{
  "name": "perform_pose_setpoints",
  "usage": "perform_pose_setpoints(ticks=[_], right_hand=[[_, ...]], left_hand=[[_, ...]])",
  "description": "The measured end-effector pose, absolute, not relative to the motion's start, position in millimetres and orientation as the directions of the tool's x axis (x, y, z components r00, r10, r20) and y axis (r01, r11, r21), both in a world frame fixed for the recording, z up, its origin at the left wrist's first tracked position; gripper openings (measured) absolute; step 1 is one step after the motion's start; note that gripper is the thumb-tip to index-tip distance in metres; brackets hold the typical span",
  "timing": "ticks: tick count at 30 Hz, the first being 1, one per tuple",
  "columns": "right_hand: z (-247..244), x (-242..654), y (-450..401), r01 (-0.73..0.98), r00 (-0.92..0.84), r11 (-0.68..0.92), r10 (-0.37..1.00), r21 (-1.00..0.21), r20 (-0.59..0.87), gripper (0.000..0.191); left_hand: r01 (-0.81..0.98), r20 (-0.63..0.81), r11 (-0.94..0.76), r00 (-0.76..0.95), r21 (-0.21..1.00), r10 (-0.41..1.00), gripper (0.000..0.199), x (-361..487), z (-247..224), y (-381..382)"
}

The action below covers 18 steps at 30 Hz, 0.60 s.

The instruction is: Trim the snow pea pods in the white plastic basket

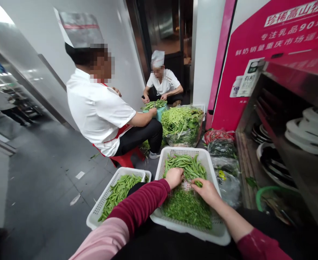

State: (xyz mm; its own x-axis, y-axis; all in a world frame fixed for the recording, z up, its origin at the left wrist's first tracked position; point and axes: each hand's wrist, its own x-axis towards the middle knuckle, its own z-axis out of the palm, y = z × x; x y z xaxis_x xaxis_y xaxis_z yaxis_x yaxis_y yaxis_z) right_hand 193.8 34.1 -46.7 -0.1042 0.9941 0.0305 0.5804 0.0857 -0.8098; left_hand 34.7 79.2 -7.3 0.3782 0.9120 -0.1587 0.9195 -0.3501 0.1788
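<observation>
A white perforated plastic basket [219, 225] sits in front of me, over my lap. Whole pea pods [187, 164] lie in its far half, and a heap of fine green trimmings [188, 209] fills the near half. My right hand [208, 193] is closed above the middle of the basket, a green pea pod [198, 183] in its fingers. Close beside it, my left hand [174, 177] is pinched shut; what its fingertips hold is too small to make out. To the left stands a second white basket [92, 215] with many pea pods [122, 189] in it.
A co-worker in white [102, 104] sits on a red stool [125, 159] at the left; another co-worker [164, 81] crouches farther back. Between us is a large bag of greens [183, 122]. At right are plastic bags [225, 177], a shelf with plates [308, 133] and a green-rimmed basket [258, 198].
</observation>
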Motion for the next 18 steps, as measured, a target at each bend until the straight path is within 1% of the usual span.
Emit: perform_pose_setpoints(ticks=[1, 3, 5, 6, 7, 9, 10, 12, 14, 16, 18], right_hand=[[-46, 192, 34, 0.579, -0.104, 0.094, 0.994, -0.81, 0.041, 0.024], [-44, 187, 32, 0.574, -0.112, 0.144, 0.989, -0.806, 0.097, 0.026], [-41, 183, 28, 0.564, -0.16, 0.229, 0.973, -0.794, 0.167, 0.025], [-40, 182, 25, 0.559, -0.196, 0.27, 0.962, -0.784, 0.191, 0.023], [-38, 181, 22, 0.556, -0.24, 0.307, 0.949, -0.772, 0.205, 0.022], [-35, 183, 16, 0.554, -0.319, 0.363, 0.924, -0.749, 0.212, 0.019], [-34, 184, 13, 0.557, -0.347, 0.385, 0.913, -0.736, 0.216, 0.019], [-32, 186, 9, 0.569, -0.386, 0.425, 0.894, -0.704, 0.228, 0.018], [-31, 188, 6, 0.578, -0.409, 0.465, 0.876, -0.671, 0.254, 0.017], [-31, 188, 4, 0.57, -0.427, 0.505, 0.856, -0.648, 0.292, 0.017], [-31, 187, 3, 0.531, -0.434, 0.537, 0.837, -0.656, 0.333, 0.017]], left_hand=[[0.914, -0.135, -0.322, 0.362, 0.247, 0.922, 0.019, 34, -2, 75], [0.853, -0.143, -0.21, 0.312, 0.478, 0.939, 0.021, 35, 6, 64], [0.696, -0.231, -0.019, 0.263, 0.717, 0.937, 0.02, 36, 11, 49], [0.608, -0.285, 0.075, 0.256, 0.79, 0.924, 0.019, 36, 12, 42], [0.527, -0.331, 0.154, 0.259, 0.836, 0.907, 0.018, 35, 13, 35], [0.416, -0.38, 0.24, 0.296, 0.877, 0.876, 0.017, 32, 16, 24], [0.399, -0.386, 0.248, 0.317, 0.883, 0.866, 0.016, 30, 17, 20], [0.448, -0.368, 0.198, 0.331, 0.872, 0.869, 0.012, 26, 20, 15], [0.533, -0.33, 0.131, 0.298, 0.836, 0.895, 0.007, 24, 21, 11], [0.552, -0.349, 0.163, 0.25, 0.818, 0.903, 0.007, 26, 17, 9], [0.52, -0.427, 0.257, 0.237, 0.815, 0.873, 0.012, 26, 8, 7]])
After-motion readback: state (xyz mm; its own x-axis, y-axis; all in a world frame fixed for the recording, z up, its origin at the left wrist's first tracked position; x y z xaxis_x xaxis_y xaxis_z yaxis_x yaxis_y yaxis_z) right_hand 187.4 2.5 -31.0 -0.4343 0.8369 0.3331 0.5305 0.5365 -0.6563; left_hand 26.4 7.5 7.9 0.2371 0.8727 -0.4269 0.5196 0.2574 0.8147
